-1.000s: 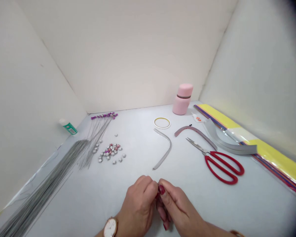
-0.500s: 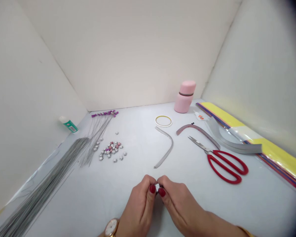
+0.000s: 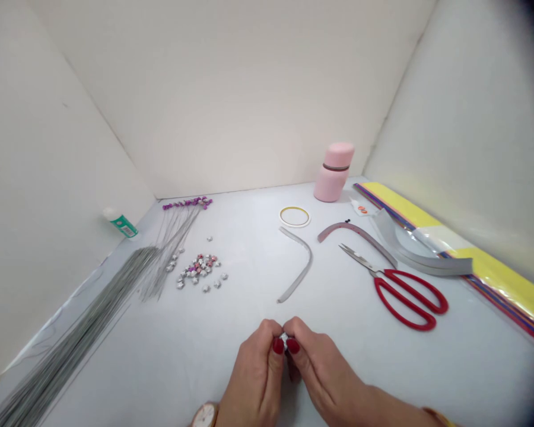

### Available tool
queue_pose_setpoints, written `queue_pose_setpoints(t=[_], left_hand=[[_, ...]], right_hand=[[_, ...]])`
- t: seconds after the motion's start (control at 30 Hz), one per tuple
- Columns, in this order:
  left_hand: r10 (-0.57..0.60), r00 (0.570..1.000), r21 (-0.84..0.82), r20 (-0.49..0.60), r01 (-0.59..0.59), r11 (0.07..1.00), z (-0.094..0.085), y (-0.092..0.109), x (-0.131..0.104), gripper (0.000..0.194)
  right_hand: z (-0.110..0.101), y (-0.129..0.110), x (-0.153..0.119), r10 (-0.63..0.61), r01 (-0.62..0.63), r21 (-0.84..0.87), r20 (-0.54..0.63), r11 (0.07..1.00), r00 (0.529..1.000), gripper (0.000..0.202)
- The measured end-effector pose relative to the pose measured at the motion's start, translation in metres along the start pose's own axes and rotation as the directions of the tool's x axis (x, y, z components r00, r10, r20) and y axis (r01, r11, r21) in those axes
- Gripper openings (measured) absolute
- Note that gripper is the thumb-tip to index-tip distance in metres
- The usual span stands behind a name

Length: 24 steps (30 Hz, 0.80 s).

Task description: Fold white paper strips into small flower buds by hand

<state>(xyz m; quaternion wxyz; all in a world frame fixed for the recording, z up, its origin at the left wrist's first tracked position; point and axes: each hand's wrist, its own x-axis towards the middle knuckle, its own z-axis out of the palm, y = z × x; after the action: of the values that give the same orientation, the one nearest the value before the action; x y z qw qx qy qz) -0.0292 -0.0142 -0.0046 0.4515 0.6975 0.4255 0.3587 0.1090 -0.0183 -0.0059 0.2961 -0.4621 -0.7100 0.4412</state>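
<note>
A small silver paper star (image 3: pixel 285 340) is pinched between both hands near the bottom centre. My left hand (image 3: pixel 256 370) holds it from the left, thumb and forefinger pressed together; my right hand (image 3: pixel 327 370) grips its other side in the same way. The thumbnails partly cover it. Beyond the hands lies a curved bundle of grey paper strips (image 3: pixel 305 267). A pile of small silver, pink and purple stars (image 3: pixel 200 268) is to the left.
Grey wires (image 3: pixel 80 326) stretch along the left, near purple-tipped stems (image 3: pixel 189 204) and a green-labelled tube (image 3: pixel 123 225). A tape ring (image 3: pixel 294 225), pink bottle (image 3: pixel 333 172), red-handled scissors (image 3: pixel 409 299), more grey strips (image 3: pixel 427 264) and yellow packets (image 3: pixel 507 281) lie beyond and right.
The thumbs have drawn slightly closer together over the star, which shows a more star-like face. Both hands stay near the same spot. The view has shifted slightly.
</note>
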Motion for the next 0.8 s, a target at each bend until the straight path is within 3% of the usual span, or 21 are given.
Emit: queue_pose_setpoints(t=[0.3,0.43,0.63,0.8], left_hand=[[-0.010,0.998,0.105,-0.063,0.017,0.994,0.006,-0.007,-0.002,0.027],[-0.020,1.000,0.093,-0.023,0.022,0.995,0.002,-0.005,0.001,0.026],[-0.060,0.998,0.146,0.004,0.059,0.988,-0.008,-0.007,0.003,0.024],[0.081,0.997,0.337,0.021,-0.083,0.938,-0.009,-0.012,0.001,0.025]], right_hand=[[0.009,0.006,0.001,-0.018,0.015,-0.034,-0.086,0.999,0.996,0.019],[0.006,0.005,0.002,0.042,-0.048,-0.061,-0.100,0.997,0.994,0.015],[0.003,0.005,0.002,-0.042,0.024,-0.134,-0.133,0.991,0.990,0.019],[0.004,0.009,0.000,-0.082,0.058,-0.181,-0.126,0.982,0.989,0.017]])
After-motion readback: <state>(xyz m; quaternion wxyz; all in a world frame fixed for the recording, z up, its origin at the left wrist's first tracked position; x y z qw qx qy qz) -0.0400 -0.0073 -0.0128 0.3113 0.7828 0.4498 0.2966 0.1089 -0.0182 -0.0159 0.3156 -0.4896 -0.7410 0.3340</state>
